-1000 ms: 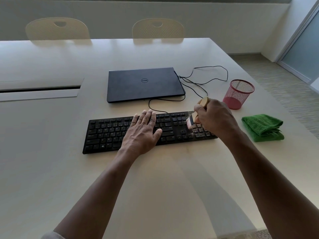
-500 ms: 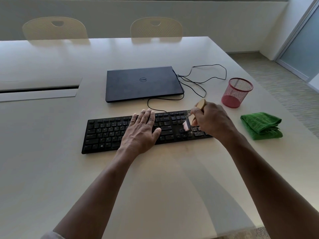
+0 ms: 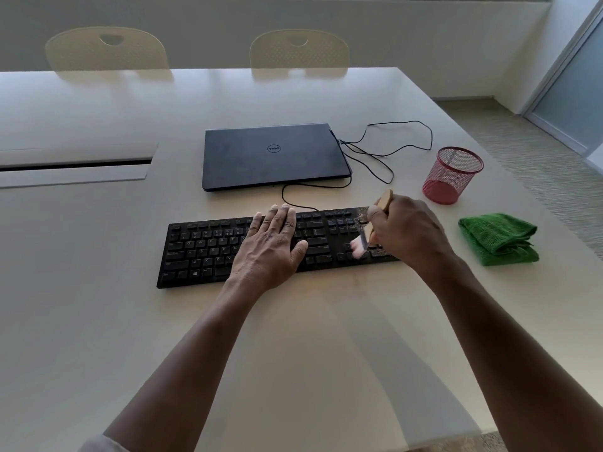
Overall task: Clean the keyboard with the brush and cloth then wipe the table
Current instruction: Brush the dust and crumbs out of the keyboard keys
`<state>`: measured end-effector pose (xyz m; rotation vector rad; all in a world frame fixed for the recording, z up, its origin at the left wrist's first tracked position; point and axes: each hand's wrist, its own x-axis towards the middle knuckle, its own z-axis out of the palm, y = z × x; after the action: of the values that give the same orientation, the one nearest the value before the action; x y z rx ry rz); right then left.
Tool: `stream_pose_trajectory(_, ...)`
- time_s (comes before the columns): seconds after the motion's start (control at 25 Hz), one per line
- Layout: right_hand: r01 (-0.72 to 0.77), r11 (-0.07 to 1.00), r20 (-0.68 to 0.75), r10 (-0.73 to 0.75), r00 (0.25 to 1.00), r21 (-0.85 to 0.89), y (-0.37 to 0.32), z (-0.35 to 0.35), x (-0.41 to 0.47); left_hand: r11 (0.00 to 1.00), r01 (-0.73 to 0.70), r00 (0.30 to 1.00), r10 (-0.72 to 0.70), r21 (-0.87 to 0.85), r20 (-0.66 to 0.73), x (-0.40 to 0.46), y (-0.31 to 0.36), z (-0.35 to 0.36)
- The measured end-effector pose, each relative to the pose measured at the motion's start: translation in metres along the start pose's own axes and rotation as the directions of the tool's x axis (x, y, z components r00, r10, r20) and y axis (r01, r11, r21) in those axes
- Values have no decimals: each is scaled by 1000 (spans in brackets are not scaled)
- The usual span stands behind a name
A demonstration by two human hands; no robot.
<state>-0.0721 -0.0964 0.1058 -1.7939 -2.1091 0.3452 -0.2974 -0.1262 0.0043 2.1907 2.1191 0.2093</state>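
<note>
Here, right hand [image 3: 404, 233] grip clenching brush [image 3: 362, 244]

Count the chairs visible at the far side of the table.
2. One cream perforated-back chair stands at the far left edge of the pale table; the other cream chair is near the middle. Only backrests show; more may sit outside view.

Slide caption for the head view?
Right hand brushes the keyboard with a brush; left hand steadies it.

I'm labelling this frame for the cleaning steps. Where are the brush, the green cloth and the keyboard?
brush [image 3: 358, 245], head view, on its pale bristles.
green cloth [image 3: 498, 237], head view, middle of the folded top.
keyboard [image 3: 202, 252], head view, on the bare letter keys.
</note>
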Motion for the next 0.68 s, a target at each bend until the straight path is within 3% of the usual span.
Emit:
stream_pose_trajectory(0.08, 26, 1000, -56, -26, 998, -3, -2, -3, 3, 1000, -2, 1000, 2, -2, -11, 0, 0, 1)
stream_pose_trajectory(0.2, 78, 978, -4, -78, 997, 192, -13, 3, 1, 1000, -1, 1000, 1, -9, -11, 0, 0, 1)
stream_pose_trajectory(0.44, 61, 998, 92, -63, 994, 20, -12, -1, 3, 1000, -1, 1000, 1, -6, -6, 0, 0, 1)
stream_pose_trajectory(0.56, 92, 991, 21, -94, 995, 98, -15, -1, 2, 1000, 2, 1000, -2, -4, -8, 0, 0, 1)
stream_pose_trajectory(0.68, 126, 986, 53, -132, 990, 108, -12, 6, -7, 1000, 1, 1000, -1, -6, -2, 1, 0, 1)
